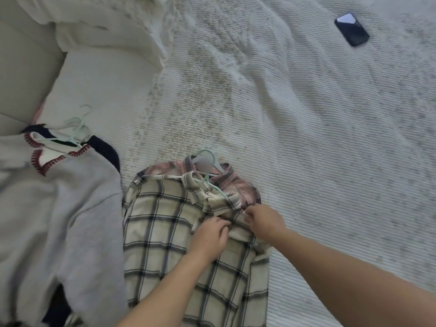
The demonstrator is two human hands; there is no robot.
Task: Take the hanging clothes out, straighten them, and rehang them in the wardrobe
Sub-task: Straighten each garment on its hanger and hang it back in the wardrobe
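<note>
Head view: cream plaid shirt flat on bed, frame centre toward 6 o'clock, on pale green hanger, pinkish plaid shirt beneath. Left hand and right hand close together, each pinching front placket just below collar. Grey sweater at 9 o'clock. Phone at 2 o'clock. Fabric likely light, soft, limp, creases easily; best grip at placket edges or shoulders.

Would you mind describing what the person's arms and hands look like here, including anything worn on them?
Both forearms are bare as far as the frame shows: no sleeves or cuffs come into view. The left hand and right hand wear no gloves, and no watch, bracelet or ring can be made out. Fingernail detail is too blurred to tell.
</note>
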